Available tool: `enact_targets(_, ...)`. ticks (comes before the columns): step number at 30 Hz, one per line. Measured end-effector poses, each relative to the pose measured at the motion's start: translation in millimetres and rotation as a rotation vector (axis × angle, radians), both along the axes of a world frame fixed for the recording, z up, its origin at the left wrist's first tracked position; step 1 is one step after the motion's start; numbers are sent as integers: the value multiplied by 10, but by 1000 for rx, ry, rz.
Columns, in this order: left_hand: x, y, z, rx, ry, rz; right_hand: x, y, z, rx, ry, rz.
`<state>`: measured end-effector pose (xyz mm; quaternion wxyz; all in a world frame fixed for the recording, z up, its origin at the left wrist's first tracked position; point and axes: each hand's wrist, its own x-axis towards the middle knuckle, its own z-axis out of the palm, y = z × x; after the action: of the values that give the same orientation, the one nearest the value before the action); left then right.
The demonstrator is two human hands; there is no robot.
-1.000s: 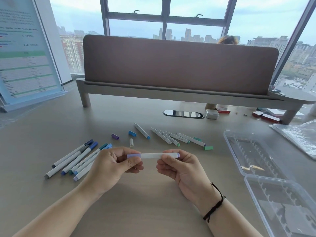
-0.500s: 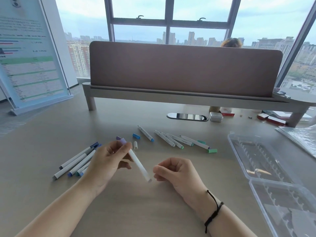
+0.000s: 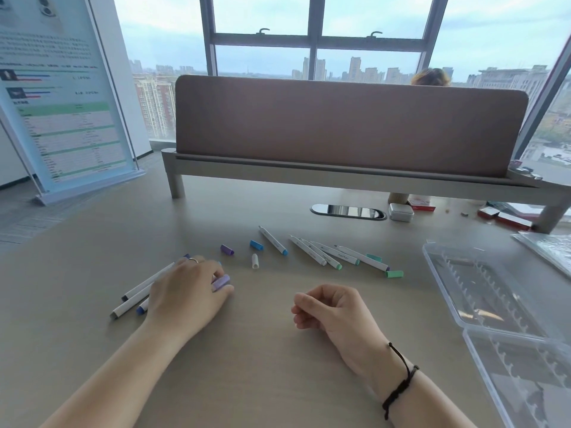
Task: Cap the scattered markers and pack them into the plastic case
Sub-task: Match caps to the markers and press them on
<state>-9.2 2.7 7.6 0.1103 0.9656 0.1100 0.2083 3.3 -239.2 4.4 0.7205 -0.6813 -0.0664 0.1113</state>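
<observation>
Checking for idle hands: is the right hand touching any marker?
Apart. The head view shows the right hand loosely curled on bare table, clear of the uncapped markers.

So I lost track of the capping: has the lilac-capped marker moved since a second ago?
Yes. The lilac-capped marker went left and down to the table, now under the left hand beside the capped markers.
</observation>
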Motion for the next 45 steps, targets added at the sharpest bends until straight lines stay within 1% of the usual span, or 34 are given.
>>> enact_targets(3,-1,36,-35,26,7,-6,-4,4,4,-2,-2,-3)
enact_targets(8,63,134,-79,127,0,78,-1,4,6,-6,0,-6)
enact_targets(15,140,342,-119,86,0,143,-13,9,4,-1,4,-4)
enact_targets(20,116,346,-97,89,0,143,-11,12,0,-3,2,-9)
enact_targets(22,100,283,-58,38,-100,49,-4,12,-12,1,1,-9)
enact_targets(24,50,144,-10,-21,-211,-142,-1,2,-21,1,-3,-10)
enact_targets(25,14,53,13,-36,-226,-243,-1,-1,-23,-4,-9,-8)
enact_targets(26,-17,-35,14,-49,-209,-326,-2,-4,-26,-9,-16,-8)
enact_targets(28,-37,-177,-36,-67,-119,-433,0,-1,-34,-13,-23,-13)
enact_targets(31,2,-273,-160,-61,-26,-469,7,16,-56,-49,-31,-24)
enact_targets(34,64,-250,-183,-85,-56,-407,34,75,-61,-177,-33,-43)
enact_targets(37,109,-179,-196,-102,-116,-301,210,200,-1,-459,-80,-84)
enact_targets(42,146,-144,-223,-118,-130,-249,746,535,161,-878,-360,-135)
enact_targets(45,145,-144,-224,-106,-146,-251,1039,735,142,-1083,-442,-164)
